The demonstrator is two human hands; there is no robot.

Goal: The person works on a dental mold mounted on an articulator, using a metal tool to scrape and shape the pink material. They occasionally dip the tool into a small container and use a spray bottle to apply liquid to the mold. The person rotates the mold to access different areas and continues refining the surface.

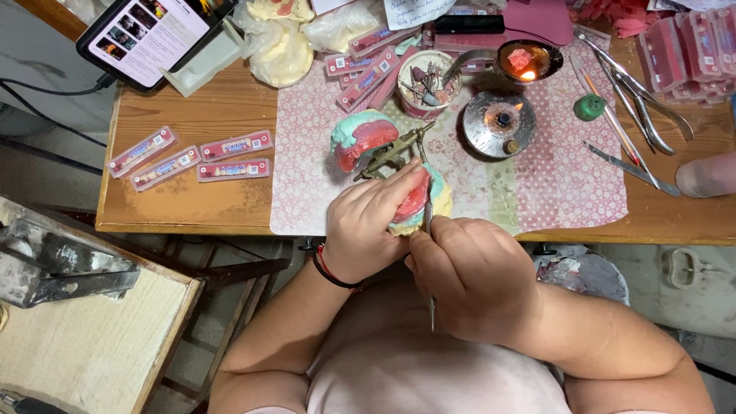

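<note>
My left hand (366, 222) grips a dental model (423, 201) of pink wax on a cream and teal base, at the front edge of the table. The model hangs on a brass hinged frame (392, 150) whose other half (360, 136), pink and teal, lies open behind it. My right hand (471, 272) pinches a thin metal carving tool (429, 222), its tip against the pink wax.
A small lit burner (500, 123) and a spoon of melted pink wax (524, 60) stand at the back right. A cup of tools (428, 83), metal instruments (632, 92), flat pink packs (192, 157) and a phone (149, 31) lie on the wooden table (230, 107).
</note>
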